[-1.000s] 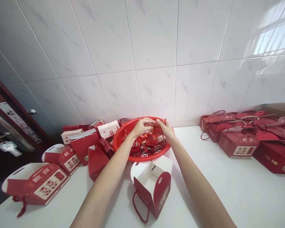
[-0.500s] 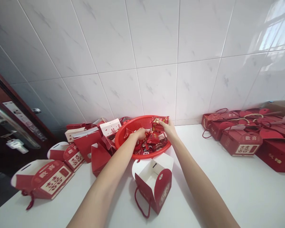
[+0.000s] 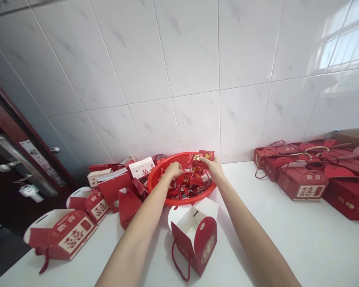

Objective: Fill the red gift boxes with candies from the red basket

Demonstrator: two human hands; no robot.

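Observation:
A red plastic basket [image 3: 182,160] stands against the wall, with several red-wrapped candies [image 3: 187,190] inside. Over its left half, my left hand [image 3: 174,170] is closed with fingertips bent down; what they hold, if anything, is hidden. My right hand [image 3: 214,166], above the basket's right side, grips red and gold candy packets [image 3: 206,155] between thumb and fingers. Between my forearms, in front of the basket, sits an open red gift box [image 3: 193,243] with white inner walls and a red cord handle hanging at its left. Its visible inside shows only white card.
Several open or part-folded red boxes [image 3: 74,235] stand left of my left arm. Closed red boxes [image 3: 303,183] crowd the right of the white tabletop [image 3: 275,239]. Behind rises a tiled wall [image 3: 194,119]; a dark door with keys [image 3: 31,192] is at far left.
My left hand has lifted slightly and shifted left within the basket. My right hand keeps hold of the packets, which have turned a little. The camera view has tilted slightly.

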